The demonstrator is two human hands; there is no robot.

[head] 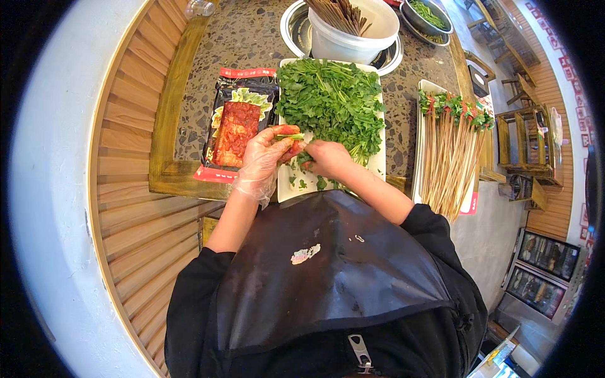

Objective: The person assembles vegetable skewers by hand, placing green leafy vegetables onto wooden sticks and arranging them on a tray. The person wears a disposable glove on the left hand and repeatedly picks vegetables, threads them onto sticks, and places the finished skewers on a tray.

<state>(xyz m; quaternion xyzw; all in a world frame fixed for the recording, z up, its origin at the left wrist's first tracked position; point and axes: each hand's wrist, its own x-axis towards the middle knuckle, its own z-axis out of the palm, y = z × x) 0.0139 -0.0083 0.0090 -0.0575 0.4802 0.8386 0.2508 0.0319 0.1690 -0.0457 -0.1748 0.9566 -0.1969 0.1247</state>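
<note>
My left hand [267,153], in a clear plastic glove, pinches a small bundle of green stems [289,137] with something reddish at its fingertips. My bare right hand [328,159] meets it from the right, its curled fingers close to the bundle and to some leaves; what they grip is partly hidden. Both are over the near part of a white tray [381,163] heaped with leafy green herbs [331,101]. Left of the tray lies a black and red package [268,80] with red sauced food [235,132] on it. Skewers [449,165] with herb-wrapped tips rest on another white tray [417,182] at right.
Behind the herbs, a white tub [350,47] with brown sticks [338,16] stands on a round metal tray [288,28]. Metal bowls [416,21] of greens are at the back right. The speckled table [194,127] has a wooden edge; slatted panelling [127,141] runs along the left.
</note>
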